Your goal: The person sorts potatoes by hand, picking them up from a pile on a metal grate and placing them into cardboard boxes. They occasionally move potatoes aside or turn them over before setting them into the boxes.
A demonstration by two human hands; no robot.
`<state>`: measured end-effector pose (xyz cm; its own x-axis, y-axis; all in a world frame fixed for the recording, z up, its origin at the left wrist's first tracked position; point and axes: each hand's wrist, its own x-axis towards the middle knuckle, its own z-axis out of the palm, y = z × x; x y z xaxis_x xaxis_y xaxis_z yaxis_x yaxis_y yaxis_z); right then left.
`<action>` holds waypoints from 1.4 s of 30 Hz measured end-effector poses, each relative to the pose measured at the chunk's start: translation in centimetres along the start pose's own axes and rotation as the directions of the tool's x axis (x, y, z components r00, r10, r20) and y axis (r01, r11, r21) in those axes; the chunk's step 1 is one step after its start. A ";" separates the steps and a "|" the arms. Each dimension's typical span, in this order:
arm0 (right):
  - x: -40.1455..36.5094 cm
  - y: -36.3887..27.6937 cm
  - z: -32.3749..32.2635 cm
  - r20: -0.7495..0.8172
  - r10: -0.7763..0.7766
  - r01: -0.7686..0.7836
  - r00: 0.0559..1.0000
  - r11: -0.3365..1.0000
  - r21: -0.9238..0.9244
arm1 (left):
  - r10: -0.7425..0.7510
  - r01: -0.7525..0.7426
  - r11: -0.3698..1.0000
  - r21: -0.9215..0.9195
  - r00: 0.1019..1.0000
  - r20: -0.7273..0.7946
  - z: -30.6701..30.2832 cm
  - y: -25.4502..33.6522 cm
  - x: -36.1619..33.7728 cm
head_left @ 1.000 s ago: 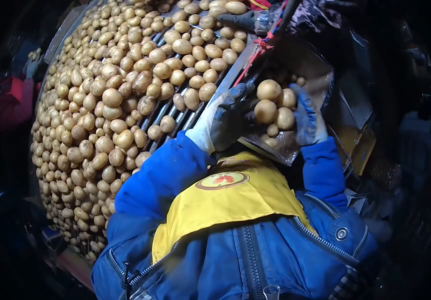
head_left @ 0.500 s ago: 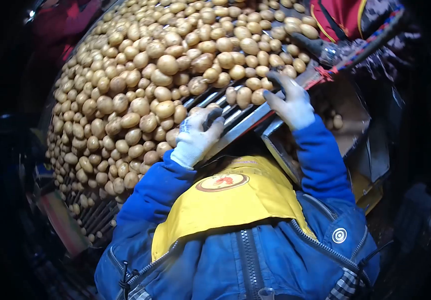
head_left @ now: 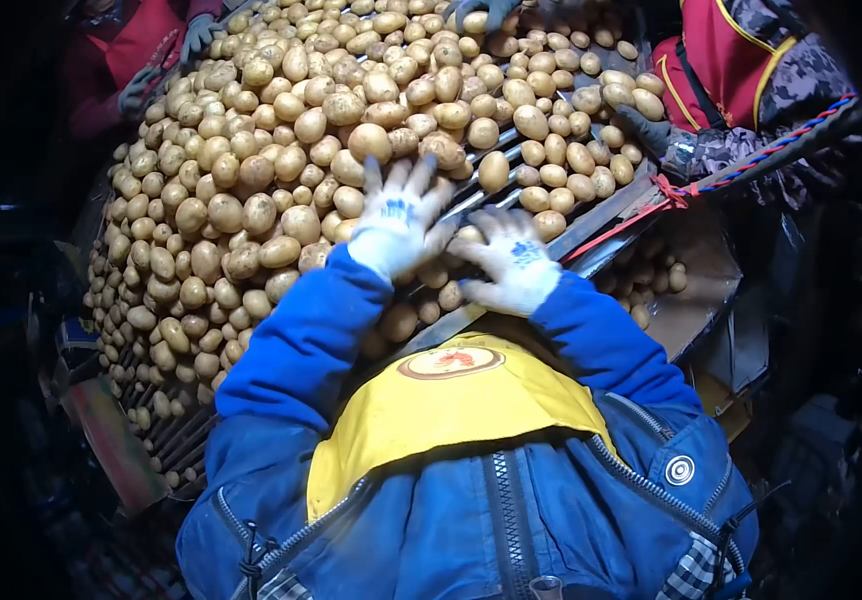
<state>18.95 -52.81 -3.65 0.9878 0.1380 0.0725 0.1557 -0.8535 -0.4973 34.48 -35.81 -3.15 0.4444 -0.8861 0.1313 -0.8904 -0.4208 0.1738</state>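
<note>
A broad heap of potatoes point(head_left: 301, 222) covers the slatted metal rollers point(head_left: 463, 205) in front of me. My left hand point(head_left: 400, 222), in a white glove with dark fingertips, reaches over the heap with its fingers spread against the potatoes. Beside it, my right hand point(head_left: 513, 262), gloved alike, lies over the near rollers with fingers apart and slightly blurred. Neither hand is closed around a potato. A single potato point(head_left: 494, 172) rests on the bare rollers just beyond both hands. Several small ones lie below my left palm, partly hidden.
A metal rail point(head_left: 606, 222) with red cord runs along the near right side. Beyond it, a cardboard box point(head_left: 696, 290) holds some potatoes. Co-workers' gloved hands show at the upper left point(head_left: 199, 38), top point(head_left: 486, 12) and right point(head_left: 643, 130). A carton point(head_left: 116, 445) stands lower left.
My right hand has moved left from the rail onto the rollers, near my left hand. My left hand has reached farther forward, its fingers now spread. Co-workers' hands have come into view.
</note>
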 end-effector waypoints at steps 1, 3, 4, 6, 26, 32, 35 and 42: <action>-0.4 0.5 -0.9 0.021 0.046 -0.046 0.999 0.999 0.011 | 0.038 -0.037 0.999 -0.028 0.999 0.021 1.5 0.0 -1.7; -0.1 2.0 -3.3 -0.018 0.200 -0.200 0.980 0.980 -0.010 | 0.036 -0.028 0.992 -0.119 0.997 0.063 -1.5 1.5 -3.7; 0.4 3.3 -4.0 -0.061 0.274 -0.271 0.960 0.961 0.054 | 0.014 -0.006 0.988 -0.157 0.999 0.050 -1.6 1.9 -4.5; 1.8 5.2 -4.8 -0.145 0.359 -0.346 0.922 0.932 0.105 | 0.009 0.000 0.978 -0.208 0.999 0.046 -2.6 2.8 -5.8; 4.5 13.4 -8.1 0.086 0.727 -0.130 0.682 0.005 0.992 | -0.194 0.194 0.981 0.004 0.980 0.029 -3.0 -3.7 5.6; 12.5 14.8 -9.2 0.104 0.615 -0.592 0.781 0.784 -0.189 | -0.011 0.017 0.997 -0.081 0.998 0.067 -0.3 0.7 4.6; 16.1 13.1 -7.9 0.247 0.659 -0.455 0.711 0.698 -0.552 | -0.059 0.069 0.995 -0.068 0.988 0.140 -0.8 1.2 4.4; 13.3 14.7 -7.9 0.120 0.549 -0.516 0.827 0.826 -0.227 | 0.148 -0.151 0.987 0.057 0.987 0.059 -1.0 1.5 -0.1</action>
<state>34.43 -67.50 -3.14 0.9015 -0.2943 -0.3172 -0.3792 -0.8905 -0.2516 33.20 -36.17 -1.89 0.3011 -0.9486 0.0977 -0.9516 -0.2922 0.0957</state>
